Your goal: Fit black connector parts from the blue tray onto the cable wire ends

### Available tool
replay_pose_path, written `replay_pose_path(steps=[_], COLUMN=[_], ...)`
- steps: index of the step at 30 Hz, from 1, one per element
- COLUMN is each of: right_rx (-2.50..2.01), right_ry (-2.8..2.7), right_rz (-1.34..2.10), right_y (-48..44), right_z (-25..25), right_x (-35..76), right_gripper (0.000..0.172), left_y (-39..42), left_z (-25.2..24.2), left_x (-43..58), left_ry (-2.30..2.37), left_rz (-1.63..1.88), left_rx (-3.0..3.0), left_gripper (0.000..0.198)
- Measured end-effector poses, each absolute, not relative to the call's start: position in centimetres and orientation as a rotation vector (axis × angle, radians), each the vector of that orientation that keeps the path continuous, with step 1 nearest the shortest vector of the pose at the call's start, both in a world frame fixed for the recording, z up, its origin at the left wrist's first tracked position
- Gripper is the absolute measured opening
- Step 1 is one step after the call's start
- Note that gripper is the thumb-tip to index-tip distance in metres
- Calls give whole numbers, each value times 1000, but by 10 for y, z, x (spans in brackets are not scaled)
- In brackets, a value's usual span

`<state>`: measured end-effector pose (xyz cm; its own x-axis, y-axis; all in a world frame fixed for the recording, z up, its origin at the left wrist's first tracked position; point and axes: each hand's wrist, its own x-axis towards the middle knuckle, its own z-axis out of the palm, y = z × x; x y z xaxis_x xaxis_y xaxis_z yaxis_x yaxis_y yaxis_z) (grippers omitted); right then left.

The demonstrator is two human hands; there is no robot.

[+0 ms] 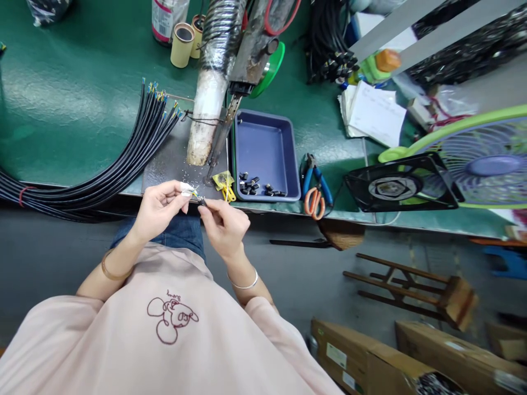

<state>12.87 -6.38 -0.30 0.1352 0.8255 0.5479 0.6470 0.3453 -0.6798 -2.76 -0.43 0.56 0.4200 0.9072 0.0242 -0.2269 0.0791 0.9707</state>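
Over the front edge of the bench my two hands meet, fingertips close together. My left hand is closed in a pinch on thin coloured wires; white tape wraps one of its fingertips. In a pinch of its own, my right hand grips a small black piece at the wires' end; whether it is a connector or cable jacket I cannot tell. Just beyond lies a dark metal plate sprinkled with white bits. A soldering iron slants down over it, and a yellow packet sits beside my right hand.
A bundle of black cables with bared coloured ends curves along the left. Right of the plate, a blue tray holds small black connectors. Further right are cutters, papers and fans. A duct hangs overhead.
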Motion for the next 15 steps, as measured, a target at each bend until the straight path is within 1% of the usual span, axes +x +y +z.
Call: replay_pose_path(steps=[1,5,7,9,11,15], right_rx=[-1389,-1428,-1416,-1431,-1459,-1439], right_ry=[-1559,-1428,-1432,-1443,-1454,-1573], right_rz=[266,672,784,756,611,337], right_y=[-64,-60,-59,-60,-63,-68], right_z=[-2,4,7,9,9,8], right_x=[130,142,148,149,146,137], right_gripper=[15,19,18,16,15,23], left_y=[-4,-3,-3,-3,-4,-5], left_z=[6,8,8,7,5,1], left_x=[-28,-31,-31,-31,-30,-28], left_ry=[731,710,719,730,745,760], left_rz=[965,873,854,862,887,917], left_rx=[1203,1320,1359,1366,1350,1338], left_gripper=[25,24,22,20,18,16])
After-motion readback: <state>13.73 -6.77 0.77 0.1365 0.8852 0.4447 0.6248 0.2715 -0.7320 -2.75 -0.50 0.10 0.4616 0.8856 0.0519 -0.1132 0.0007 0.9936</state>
